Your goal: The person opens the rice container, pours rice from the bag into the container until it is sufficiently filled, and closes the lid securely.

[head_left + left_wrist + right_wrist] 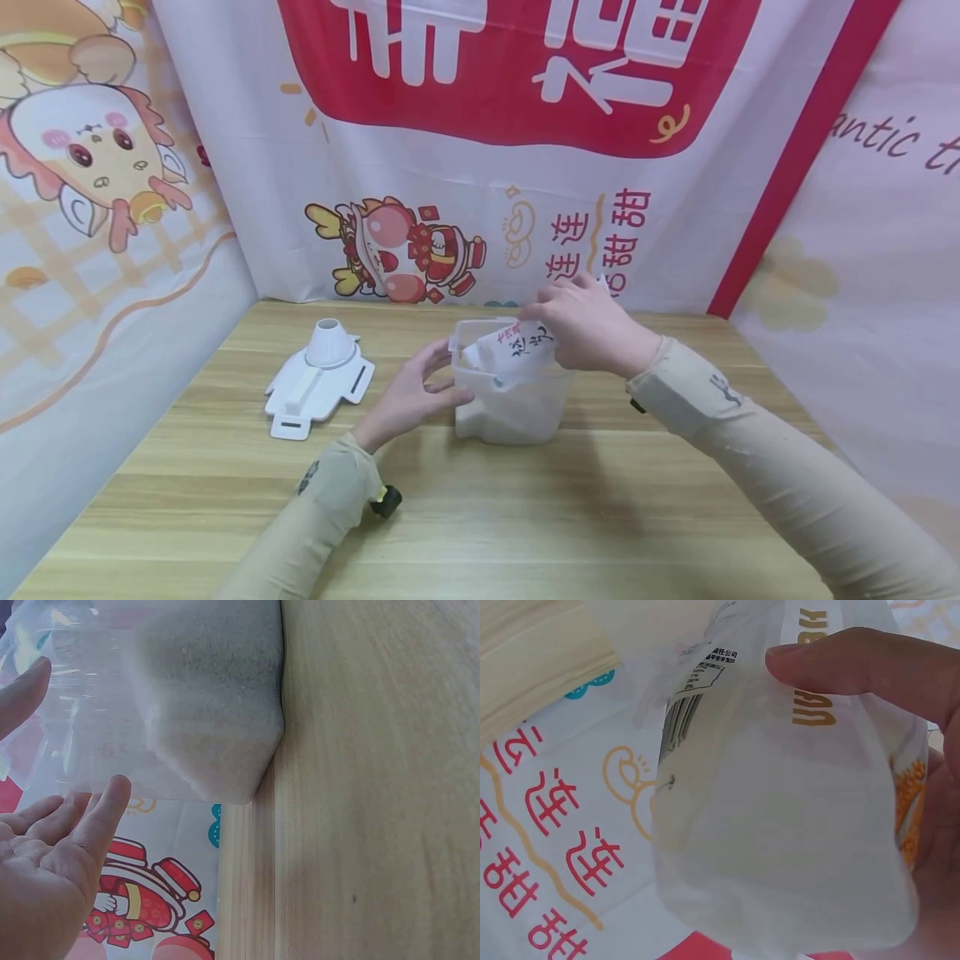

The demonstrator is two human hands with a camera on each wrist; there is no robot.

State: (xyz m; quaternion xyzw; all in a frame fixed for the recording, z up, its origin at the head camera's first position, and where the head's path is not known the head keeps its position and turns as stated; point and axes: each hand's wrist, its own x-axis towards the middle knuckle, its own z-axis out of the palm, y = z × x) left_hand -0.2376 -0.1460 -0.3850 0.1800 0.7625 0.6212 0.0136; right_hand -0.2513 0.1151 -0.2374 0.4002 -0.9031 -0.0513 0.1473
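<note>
Beige sleeves (810, 483) lie nearest, extending over the pale wooden tabletop (487, 529). The right hand (588, 325) grips a white printed plastic bag (517, 350), tilted into a translucent plastic container (517, 417) partly filled with white grains (214, 690); the left hand (412, 396), fingers loosely extended, touches its side. Emptying the bag seems the step in hand; next probably calls for tipping it steeper while steadying the container.

back cloth (480, 171): 福, 连连, 甜甜 | right cloth (862, 250): "antic" | bag (780, 817): 公司

Beige sleeves (795, 475); dark markings (725, 388) near cuffs (360, 462); small black wrist-worn piece (387, 502).
</note>
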